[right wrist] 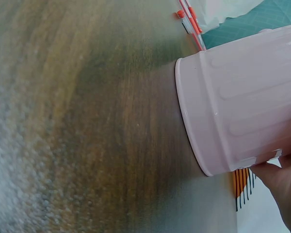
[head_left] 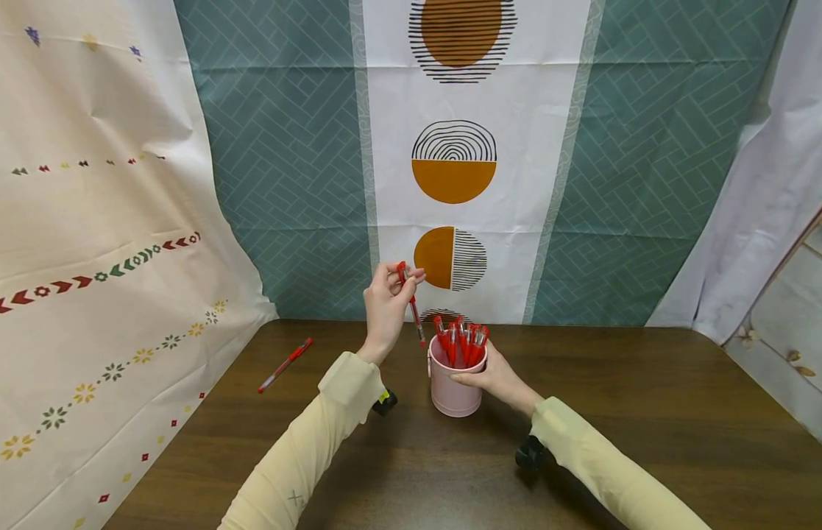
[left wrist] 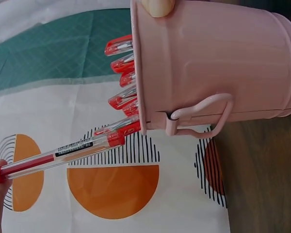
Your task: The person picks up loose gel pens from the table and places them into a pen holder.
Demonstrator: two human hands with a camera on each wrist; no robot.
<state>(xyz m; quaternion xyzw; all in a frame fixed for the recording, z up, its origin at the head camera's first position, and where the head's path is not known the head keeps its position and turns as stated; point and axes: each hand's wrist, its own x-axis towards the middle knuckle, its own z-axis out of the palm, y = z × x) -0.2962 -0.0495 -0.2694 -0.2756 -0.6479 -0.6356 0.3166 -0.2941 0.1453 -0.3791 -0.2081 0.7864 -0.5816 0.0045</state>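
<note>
My left hand (head_left: 384, 305) is raised left of a pink bucket (head_left: 455, 394) and pinches a red gel pen (head_left: 415, 316) by its upper end. The pen slants down toward the bucket; in the left wrist view its lower end overlaps the rim. Several similar red pens (head_left: 460, 342) stand in the bucket, their tips showing above the rim. The right hand (head_left: 500, 374) grips the bucket by its right side, thumb across the front. A small wire handle (left wrist: 203, 116) hangs on the bucket's left side.
Another red pen (head_left: 285, 365) lies on the dark wooden table (head_left: 616, 412), off to the left. A patterned curtain (head_left: 285, 184) hangs right behind the table's back edge. Cream cloth (head_left: 119, 353) borders the left side, and a whitish drape (head_left: 735, 221) the right.
</note>
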